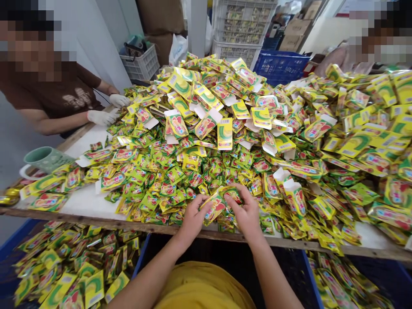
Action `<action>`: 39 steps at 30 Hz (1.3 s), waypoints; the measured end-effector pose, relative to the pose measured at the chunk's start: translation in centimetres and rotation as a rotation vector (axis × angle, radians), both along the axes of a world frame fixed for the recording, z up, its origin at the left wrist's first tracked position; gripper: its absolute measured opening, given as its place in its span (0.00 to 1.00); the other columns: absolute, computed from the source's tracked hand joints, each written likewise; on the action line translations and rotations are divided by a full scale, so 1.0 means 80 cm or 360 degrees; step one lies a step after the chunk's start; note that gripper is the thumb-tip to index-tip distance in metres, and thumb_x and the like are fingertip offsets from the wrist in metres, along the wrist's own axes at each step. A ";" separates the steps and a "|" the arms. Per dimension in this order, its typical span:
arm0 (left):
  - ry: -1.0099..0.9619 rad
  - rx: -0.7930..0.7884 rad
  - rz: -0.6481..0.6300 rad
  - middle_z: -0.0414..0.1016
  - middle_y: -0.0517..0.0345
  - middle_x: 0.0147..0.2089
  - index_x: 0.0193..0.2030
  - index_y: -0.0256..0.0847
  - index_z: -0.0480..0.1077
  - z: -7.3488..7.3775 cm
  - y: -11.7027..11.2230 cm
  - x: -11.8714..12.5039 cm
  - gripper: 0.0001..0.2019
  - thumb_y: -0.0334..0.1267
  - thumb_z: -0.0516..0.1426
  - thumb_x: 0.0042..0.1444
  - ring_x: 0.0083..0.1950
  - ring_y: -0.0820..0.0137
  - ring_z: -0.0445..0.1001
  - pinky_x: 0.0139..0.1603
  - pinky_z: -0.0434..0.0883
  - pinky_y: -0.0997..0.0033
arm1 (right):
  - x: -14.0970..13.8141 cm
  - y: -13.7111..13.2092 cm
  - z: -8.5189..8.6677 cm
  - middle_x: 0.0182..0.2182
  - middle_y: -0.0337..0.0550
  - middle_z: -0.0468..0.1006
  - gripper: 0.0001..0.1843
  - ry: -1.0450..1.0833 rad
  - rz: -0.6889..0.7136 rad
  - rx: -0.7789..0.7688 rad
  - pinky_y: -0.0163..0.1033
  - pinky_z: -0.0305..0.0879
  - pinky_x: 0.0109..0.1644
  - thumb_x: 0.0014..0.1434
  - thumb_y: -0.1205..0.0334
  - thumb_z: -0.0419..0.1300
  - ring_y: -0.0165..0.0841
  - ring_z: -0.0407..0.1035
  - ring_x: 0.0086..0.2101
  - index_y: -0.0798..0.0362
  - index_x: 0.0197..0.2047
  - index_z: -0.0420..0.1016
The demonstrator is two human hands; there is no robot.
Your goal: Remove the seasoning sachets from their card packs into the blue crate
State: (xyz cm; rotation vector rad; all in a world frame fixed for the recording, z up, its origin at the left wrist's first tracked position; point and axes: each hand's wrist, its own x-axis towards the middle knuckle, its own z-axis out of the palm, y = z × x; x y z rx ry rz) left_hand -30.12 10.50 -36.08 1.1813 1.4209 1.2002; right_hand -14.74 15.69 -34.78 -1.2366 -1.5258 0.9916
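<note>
My left hand (194,216) and my right hand (244,211) meet at the near edge of the table (86,201). Both close on a small yellow and green carton (215,207) with a sachet at its mouth. Around my hands lies a thick heap of green and yellow sachets (167,171). Behind it rises a mound of flat and half-folded yellow cartons (225,133), several with open white flaps.
A person in a brown shirt with white gloves (101,116) works at the table's left side. Another person sits at the far right. A green mug (45,159) stands left. Blue bins (64,270) of filled cartons sit below; white crates (241,25) stand behind.
</note>
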 end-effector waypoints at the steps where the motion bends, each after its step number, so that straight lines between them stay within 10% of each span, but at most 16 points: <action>1: 0.0028 0.0015 0.0013 0.73 0.59 0.35 0.38 0.39 0.69 -0.002 -0.002 0.000 0.09 0.43 0.54 0.60 0.39 0.69 0.70 0.41 0.65 0.74 | 0.004 0.001 0.000 0.40 0.41 0.76 0.12 -0.0086 0.0056 0.0002 0.39 0.63 0.49 0.57 0.57 0.60 0.37 0.69 0.42 0.51 0.44 0.72; 12: -0.0124 0.0073 -0.0320 0.69 0.59 0.37 0.40 0.38 0.67 -0.029 -0.009 0.010 0.09 0.40 0.59 0.56 0.40 0.69 0.67 0.43 0.64 0.73 | 0.012 0.008 0.051 0.36 0.43 0.74 0.11 -0.0812 0.0901 0.0276 0.38 0.64 0.42 0.59 0.71 0.53 0.35 0.68 0.39 0.51 0.41 0.74; 30: -0.0436 -0.0069 -0.0212 0.73 0.59 0.37 0.42 0.37 0.71 -0.027 -0.013 -0.007 0.14 0.36 0.64 0.47 0.38 0.69 0.68 0.41 0.65 0.73 | -0.013 -0.013 0.026 0.46 0.49 0.70 0.06 -0.0794 0.0621 0.0630 0.50 0.62 0.51 0.57 0.65 0.62 0.43 0.61 0.49 0.50 0.40 0.75; 34: -0.0378 -0.0049 -0.0158 0.76 0.58 0.38 0.41 0.37 0.74 -0.028 -0.011 -0.005 0.12 0.33 0.63 0.47 0.40 0.68 0.70 0.44 0.66 0.71 | -0.016 -0.024 0.014 0.47 0.48 0.71 0.04 -0.0729 0.0815 0.0479 0.52 0.61 0.54 0.59 0.65 0.61 0.43 0.62 0.51 0.49 0.36 0.78; 39: -0.0394 -0.0137 -0.0209 0.79 0.53 0.43 0.46 0.38 0.75 -0.021 -0.019 -0.014 0.17 0.44 0.62 0.51 0.46 0.62 0.74 0.51 0.68 0.63 | -0.004 -0.035 -0.008 0.35 0.45 0.76 0.10 0.0012 0.0248 -0.0158 0.41 0.68 0.35 0.59 0.55 0.61 0.36 0.70 0.34 0.49 0.41 0.78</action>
